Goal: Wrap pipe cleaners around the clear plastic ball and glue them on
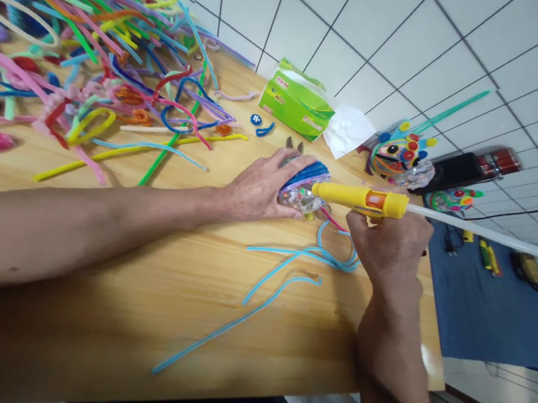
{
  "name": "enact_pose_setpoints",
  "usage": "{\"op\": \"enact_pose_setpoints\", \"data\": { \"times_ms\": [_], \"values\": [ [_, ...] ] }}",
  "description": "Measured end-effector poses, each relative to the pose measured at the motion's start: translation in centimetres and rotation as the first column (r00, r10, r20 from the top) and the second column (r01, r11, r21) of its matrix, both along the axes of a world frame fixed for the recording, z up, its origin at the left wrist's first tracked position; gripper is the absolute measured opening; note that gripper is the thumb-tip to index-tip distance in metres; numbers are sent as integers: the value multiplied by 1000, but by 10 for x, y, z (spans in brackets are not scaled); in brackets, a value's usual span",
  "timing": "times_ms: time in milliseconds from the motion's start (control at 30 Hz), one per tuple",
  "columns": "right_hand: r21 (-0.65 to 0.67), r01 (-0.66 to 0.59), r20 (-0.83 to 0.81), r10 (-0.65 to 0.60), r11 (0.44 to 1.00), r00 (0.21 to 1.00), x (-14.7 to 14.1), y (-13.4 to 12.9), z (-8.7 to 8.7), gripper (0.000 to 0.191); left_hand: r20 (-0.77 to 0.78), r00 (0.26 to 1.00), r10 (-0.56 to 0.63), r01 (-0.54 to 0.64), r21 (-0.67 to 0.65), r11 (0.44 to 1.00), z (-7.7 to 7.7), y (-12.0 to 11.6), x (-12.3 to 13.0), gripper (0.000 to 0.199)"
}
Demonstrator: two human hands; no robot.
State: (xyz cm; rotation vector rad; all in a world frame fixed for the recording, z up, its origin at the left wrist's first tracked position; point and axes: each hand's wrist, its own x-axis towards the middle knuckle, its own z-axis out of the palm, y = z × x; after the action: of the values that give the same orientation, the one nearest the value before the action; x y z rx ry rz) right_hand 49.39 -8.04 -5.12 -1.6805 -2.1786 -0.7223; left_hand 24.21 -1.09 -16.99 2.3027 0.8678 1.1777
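Observation:
My left hand [269, 185] is closed around a clear plastic bottle [300, 196] partly wrapped in blue and purple pipe cleaners. In my right hand [391, 243] is a yellow hot glue gun [365, 199], a long translucent glue stick [486, 235] running out of its back end. The gun's nozzle reaches the right side of the wrapped bottle; whether it touches cannot be told. Light blue pipe cleaners [326, 258] lie on the wooden table just below the bottle, and another single blue pipe cleaner [235, 321] stretches toward the front edge.
A tangled heap of coloured pipe cleaners [82, 59] covers the table's left side. Behind my hands stand a green tissue pack [297, 101] and a decorated bottle figure [405, 154]. A blue mat [476, 306] lies right of the wooden table [127, 335], with tools on it.

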Motion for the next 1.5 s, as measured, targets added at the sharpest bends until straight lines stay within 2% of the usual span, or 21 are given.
{"op": "enact_pose_setpoints", "data": {
  "times_ms": [167,333,500,800,933,1167,1500],
  "values": [
    [-10,37,-37,-38,999,999,1,0,0,22,4,1000,2,-2,10,1000,0,-1,1,114],
    [-48,-7,-46,5,999,999,-2,1,3,21,7,1000,4,-4,-5,1000,1,-1,1,113],
    [-41,35,-65,-38,999,997,-4,1,4,19,4,1000,-3,3,-30,1000,2,-1,1,114],
    [-89,-3,-86,-5,996,996,-6,0,6,20,-7,1000,4,-4,-43,999,4,-2,1,113],
    [-84,-75,-112,66,994,992,-8,-1,5,21,-3,1000,3,-3,-27,1000,3,-2,1,112],
    [-79,-31,-82,25,996,996,-6,-1,5,19,2,1000,19,-19,-9,1000,2,-2,3,112],
    [-70,-45,-64,41,997,997,-6,0,7,20,-4,1000,6,-6,-22,1000,2,-2,1,112]
  ]
}}
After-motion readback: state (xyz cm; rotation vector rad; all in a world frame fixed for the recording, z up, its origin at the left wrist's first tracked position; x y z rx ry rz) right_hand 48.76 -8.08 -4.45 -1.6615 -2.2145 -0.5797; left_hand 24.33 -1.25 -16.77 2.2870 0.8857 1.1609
